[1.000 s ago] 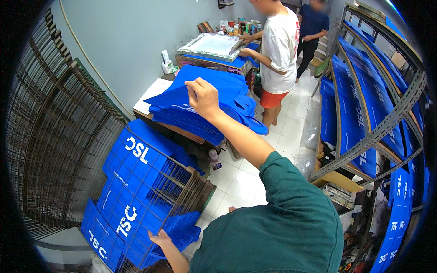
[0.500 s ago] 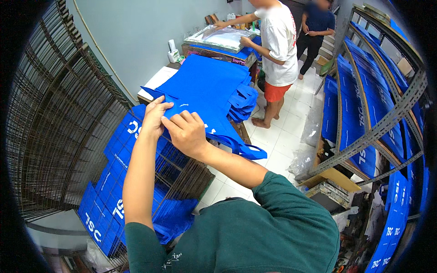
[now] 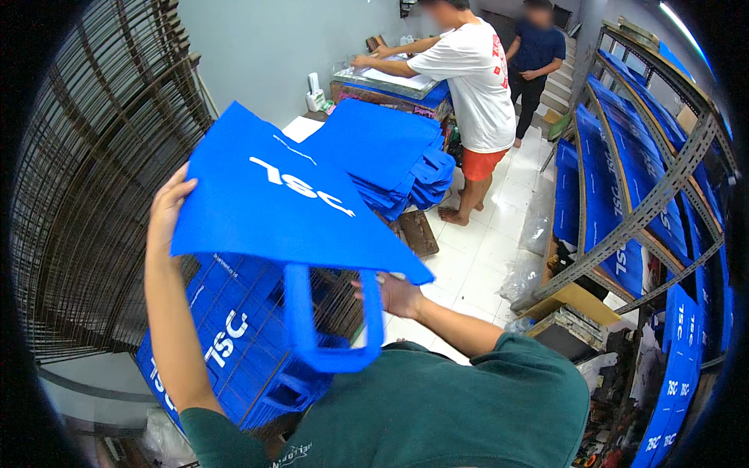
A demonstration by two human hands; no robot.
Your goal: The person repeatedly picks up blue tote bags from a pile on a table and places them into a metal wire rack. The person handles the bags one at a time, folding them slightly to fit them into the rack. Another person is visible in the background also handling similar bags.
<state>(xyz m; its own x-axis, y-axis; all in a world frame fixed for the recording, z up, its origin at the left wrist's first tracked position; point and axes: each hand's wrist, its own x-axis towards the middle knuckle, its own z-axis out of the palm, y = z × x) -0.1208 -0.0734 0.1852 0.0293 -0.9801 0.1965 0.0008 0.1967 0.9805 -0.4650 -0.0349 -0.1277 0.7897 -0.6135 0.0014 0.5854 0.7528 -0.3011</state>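
A blue fabric tote bag (image 3: 242, 210) with white print is spread in the air in front of me. My left hand (image 3: 170, 201) is closed on its left edge, fingers curled over the fabric. The bag's loop handle (image 3: 335, 360) hangs toward me. My right hand (image 3: 402, 298) is under the bag's near right edge, beside the handle; the bag and strap partly cover its fingers, so its grip cannot be made out. Beyond lies a stack of blue bags (image 3: 382, 136) with handles at its right side. Below the held bag, printed blue bags (image 3: 222, 331) lie on a wire rack.
More wire racks (image 3: 94, 187) stand upright at the left. A metal shelf (image 3: 655, 207) full of blue bags fills the right. At the far table, a person in a white shirt (image 3: 476, 86) leans over a framed screen (image 3: 390, 76); another person (image 3: 538, 58) stands behind.
The bag has come off the stack and now spreads before me with its print showing. My left hand has moved left, my right hand right and nearer. The white-shirted person leans farther forward.
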